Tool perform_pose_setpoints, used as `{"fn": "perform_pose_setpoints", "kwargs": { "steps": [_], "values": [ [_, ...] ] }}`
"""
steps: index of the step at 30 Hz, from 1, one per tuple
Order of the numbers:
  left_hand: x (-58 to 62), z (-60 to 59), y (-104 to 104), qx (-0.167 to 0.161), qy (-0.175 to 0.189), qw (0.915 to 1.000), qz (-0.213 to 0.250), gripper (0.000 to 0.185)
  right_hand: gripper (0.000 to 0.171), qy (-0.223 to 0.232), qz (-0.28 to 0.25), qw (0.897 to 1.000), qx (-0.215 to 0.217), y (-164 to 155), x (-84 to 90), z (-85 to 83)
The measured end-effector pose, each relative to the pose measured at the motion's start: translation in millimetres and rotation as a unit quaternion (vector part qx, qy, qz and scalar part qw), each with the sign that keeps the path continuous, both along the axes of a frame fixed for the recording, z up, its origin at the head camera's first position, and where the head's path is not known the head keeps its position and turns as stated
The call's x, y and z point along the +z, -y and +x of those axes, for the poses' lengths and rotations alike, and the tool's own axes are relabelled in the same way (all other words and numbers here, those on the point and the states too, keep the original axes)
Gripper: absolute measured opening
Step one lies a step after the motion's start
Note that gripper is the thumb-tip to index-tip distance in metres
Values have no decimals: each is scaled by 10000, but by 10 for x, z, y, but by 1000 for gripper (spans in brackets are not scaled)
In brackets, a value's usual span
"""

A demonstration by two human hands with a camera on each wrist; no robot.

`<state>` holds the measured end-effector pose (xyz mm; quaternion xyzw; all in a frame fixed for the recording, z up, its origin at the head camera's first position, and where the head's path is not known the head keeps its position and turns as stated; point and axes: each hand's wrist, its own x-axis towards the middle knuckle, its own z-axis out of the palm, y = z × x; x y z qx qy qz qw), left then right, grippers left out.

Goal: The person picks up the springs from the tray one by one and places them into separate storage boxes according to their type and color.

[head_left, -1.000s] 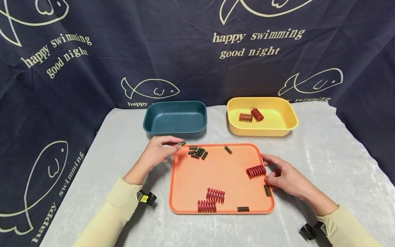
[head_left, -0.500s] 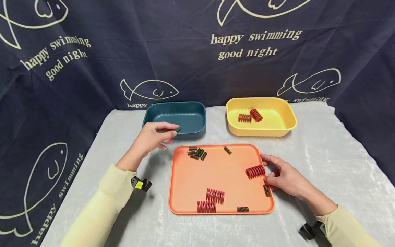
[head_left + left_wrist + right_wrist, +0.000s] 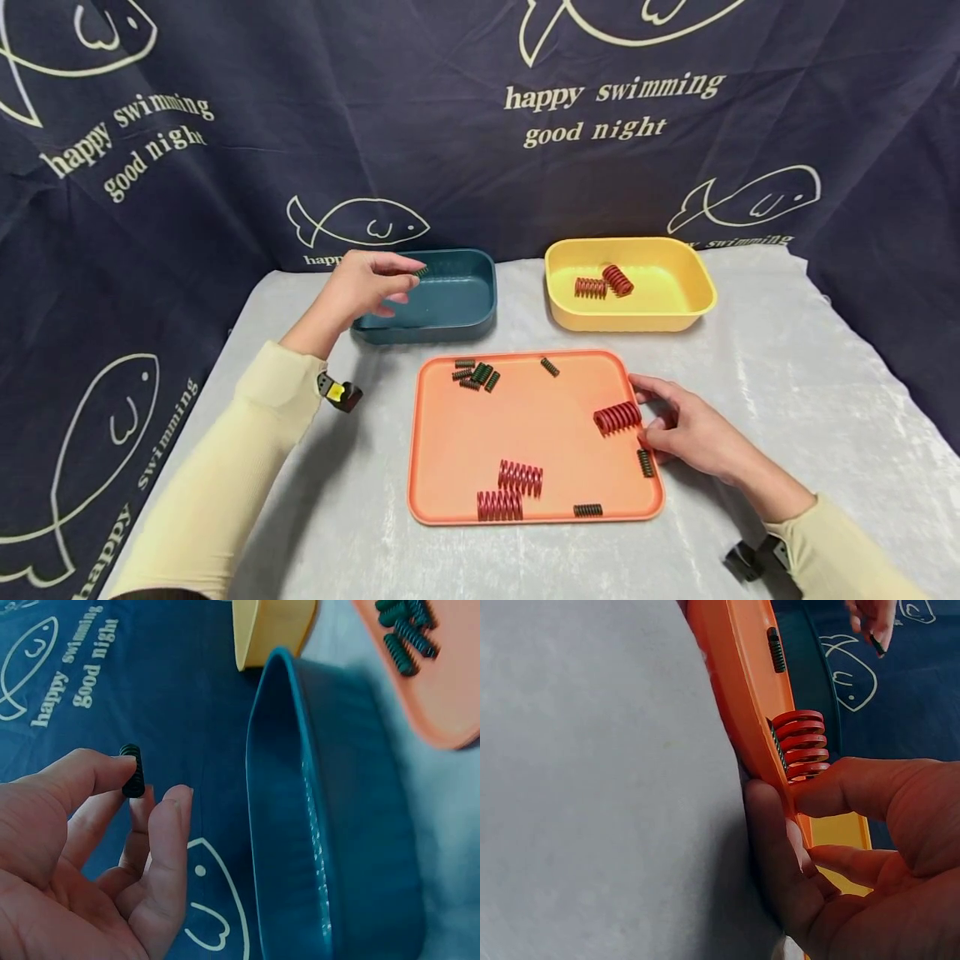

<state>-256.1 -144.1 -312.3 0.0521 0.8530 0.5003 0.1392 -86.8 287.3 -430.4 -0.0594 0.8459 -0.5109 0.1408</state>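
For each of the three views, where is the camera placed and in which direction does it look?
Head: looks forward and down at the orange plastic tray; both hands and sleeves show.
Left wrist: looks past the left hand, which pinches a small dark green spring beside the dark blue plastic bin.
Right wrist: looks along the right hand, touching the tray's edge by a large red spring.
All share the tray.

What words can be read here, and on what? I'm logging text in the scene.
"happy swimming good night": backdrop cloth, top centre, in white.
"happy swimming good night": cloth, upper left, slanted.
"happy swimming": cloth, lower left, slanted, partly cut off.
Under the fish drawings: partly hidden.
Bins, tray, springs: none.
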Motion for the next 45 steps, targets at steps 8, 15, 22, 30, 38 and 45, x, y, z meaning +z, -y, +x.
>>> {"fn": "perform_pose_setpoints", "kwargs": {
  "steps": [8, 15, 22, 30, 38, 45],
  "values": [
    [37, -269, -12, 161, 84, 9995, -269, 33, 78, 39, 77, 10000, 2, 25, 11, -21],
    [-9, -444, -55, 214, 317, 9972, -643, 32, 78, 0, 96, 10000, 8, 5, 12, -15],
    [-132, -552, -11, 178, 61, 9927, -1194, 29, 79, -74, 214, 9997, 82, 34, -1, -33],
    [-292, -570, -28, 193, 34, 9814, -1911, 27, 77, -236, 235, 9994, 54, 13, -3, -17],
    [-444, -601, -75, 88, 123, 9718, -2355, 24, 76, -189, 56, 9998, 47, -6, -7, 4],
    [-507, -642, -41, 283, 557, 9683, -2419, 23, 76, -53, -188, 9998, 78, 13, -22, -6]
  ]
}}
